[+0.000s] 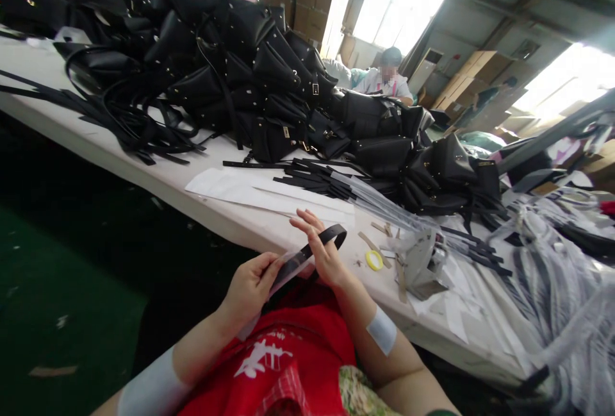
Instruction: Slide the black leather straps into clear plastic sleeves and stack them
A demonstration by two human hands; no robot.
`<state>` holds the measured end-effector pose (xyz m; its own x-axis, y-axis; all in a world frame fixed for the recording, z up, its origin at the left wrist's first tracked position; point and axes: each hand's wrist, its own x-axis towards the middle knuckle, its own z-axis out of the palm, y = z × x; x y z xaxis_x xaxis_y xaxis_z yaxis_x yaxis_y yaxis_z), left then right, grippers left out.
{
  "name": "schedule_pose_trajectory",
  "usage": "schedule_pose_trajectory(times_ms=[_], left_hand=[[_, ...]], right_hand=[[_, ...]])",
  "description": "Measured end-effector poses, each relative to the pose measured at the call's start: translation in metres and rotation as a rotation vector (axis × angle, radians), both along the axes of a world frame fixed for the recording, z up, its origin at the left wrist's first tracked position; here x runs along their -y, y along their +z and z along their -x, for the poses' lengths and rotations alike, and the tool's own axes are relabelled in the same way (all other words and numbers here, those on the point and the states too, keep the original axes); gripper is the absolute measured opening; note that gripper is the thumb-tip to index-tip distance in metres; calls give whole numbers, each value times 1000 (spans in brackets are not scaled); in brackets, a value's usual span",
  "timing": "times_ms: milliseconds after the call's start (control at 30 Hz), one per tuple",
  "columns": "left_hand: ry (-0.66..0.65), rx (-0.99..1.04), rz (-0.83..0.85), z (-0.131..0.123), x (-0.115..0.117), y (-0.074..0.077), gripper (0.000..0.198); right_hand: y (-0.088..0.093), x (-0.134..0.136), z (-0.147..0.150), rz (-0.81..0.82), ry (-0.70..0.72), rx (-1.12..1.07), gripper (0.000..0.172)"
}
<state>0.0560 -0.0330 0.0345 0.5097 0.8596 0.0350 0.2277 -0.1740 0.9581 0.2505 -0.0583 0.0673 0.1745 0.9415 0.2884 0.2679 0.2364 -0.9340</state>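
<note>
Holding a black strap [303, 254] above the lap, just off the near edge of a white surface [225, 217], with clear plastic [248, 327] along part of its length.

Pinched together with the plastic in the closed fingers of the left hand [252, 284]; passing through the right hand [323, 254] with its fingers extended, whether firmly gripped or merely supported impossible to tell. Best handled, seemingly, with a light pinch: keep the strap flat inside the film, smooth out wrinkles, and guide the curve without creasing it. Narrow, thin and dark, bending into a smooth loop beyond the right hand, partly dulled under the film.
</note>
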Motion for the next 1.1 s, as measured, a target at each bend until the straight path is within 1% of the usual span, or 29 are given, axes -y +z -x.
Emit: schedule_pose_trajectory(times_ms=[33,100,167,200,233,300,367,433,467,500,533,600,633,667,700,767,833,867,900,967,1033,1100], left_hand=[[8,-21,-67,1,-1,-1,37],[5,-66,-175,7,-4,-6,36],[-6,-103,-206,14,-8,-12,36],[-8,-110,-202,15,-9,-13,36],[-15,-110,-191,15,-10,-14,36],[-25,-90,-168,9,-11,-10,36],[-7,-61,-165,-2,-11,-3,37],[52,-45,-194,-11,-12,3,35],[81,-46,-220,-13,-12,4,34],[97,-51,-250,-14,-13,3,33],[100,-57,-280,-13,-14,0,33],[75,-64,-329,-8,-15,-8,32],[59,-67,-338,-5,-16,-12,32],[51,-66,-334,-3,-18,-15,32],[51,-62,-324,-2,-19,-15,32],[81,-43,-314,-5,-24,-9,31],[137,-4,-348,-12,-31,5,29],[165,16,-381,-16,-34,12,29],[188,29,-417,-19,-38,19,28],[202,39,-490,-23,-43,27,27],[190,40,-548,-23,-45,28,26],[177,54,-576,-23,-46,27,26]], right_hand=[[1,-2,-7,-3,-34,-51,49],[5,-6,-28,-21,-140,-239,52],[12,-9,-48,-44,-205,-404,53],[15,-10,-54,-47,-213,-430,51],[17,-10,-55,-38,-205,-407,49],[18,-9,-43,20,-129,-265,47],[14,-8,-20,101,16,-127,46],[10,-10,-3,147,144,-69,41],[10,-13,0,151,152,-86,40],[11,-17,-2,140,107,-136,38],[14,-22,-8,121,31,-217,37],[26,-33,-28,71,-129,-396,35],[32,-37,-38,46,-180,-459,36],[38,-40,-44,31,-191,-488,39],[42,-43,-47,30,-168,-484,42],[48,-44,-42,59,-66,-405,45],[50,-44,-28,113,78,-308,47],[52,-44,-22,134,130,-269,46],[56,-44,-19,140,150,-254,46],[70,-46,-22,88,96,-316,44],[90,-49,-33,-14,-11,-414,43],[106,-49,-43,-74,-66,-422,46]])
